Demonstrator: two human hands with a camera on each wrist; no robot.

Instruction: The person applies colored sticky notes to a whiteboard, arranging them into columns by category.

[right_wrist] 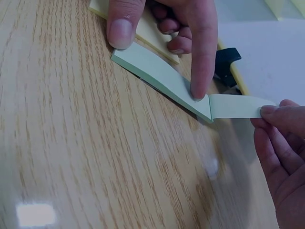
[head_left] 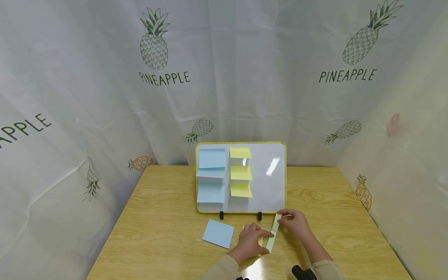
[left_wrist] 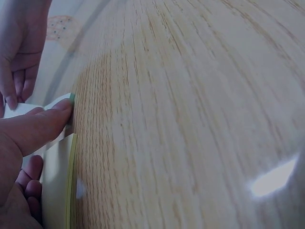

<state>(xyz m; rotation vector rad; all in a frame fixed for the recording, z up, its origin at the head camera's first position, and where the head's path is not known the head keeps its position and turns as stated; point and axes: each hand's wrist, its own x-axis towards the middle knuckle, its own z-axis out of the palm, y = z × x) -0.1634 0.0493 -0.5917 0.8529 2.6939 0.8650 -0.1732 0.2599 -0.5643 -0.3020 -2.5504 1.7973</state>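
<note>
Thumb and index finger of the left hand are spread apart and nearly straight, pressing on a pale green pad beneath them on the bench; its other fingers curl beside a yellow pad. Just beyond, the right hand pinches the lifted green strip between thumb and fingers. Ahead of both hands stands a whiteboard; behind it, a curtain reads "PINEAPPLE" twice, plus a cut-off "APPLE" to their left.

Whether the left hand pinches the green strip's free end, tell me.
No, the right hand pinches the green strip by that end, while the left hand presses on the pad.
</note>
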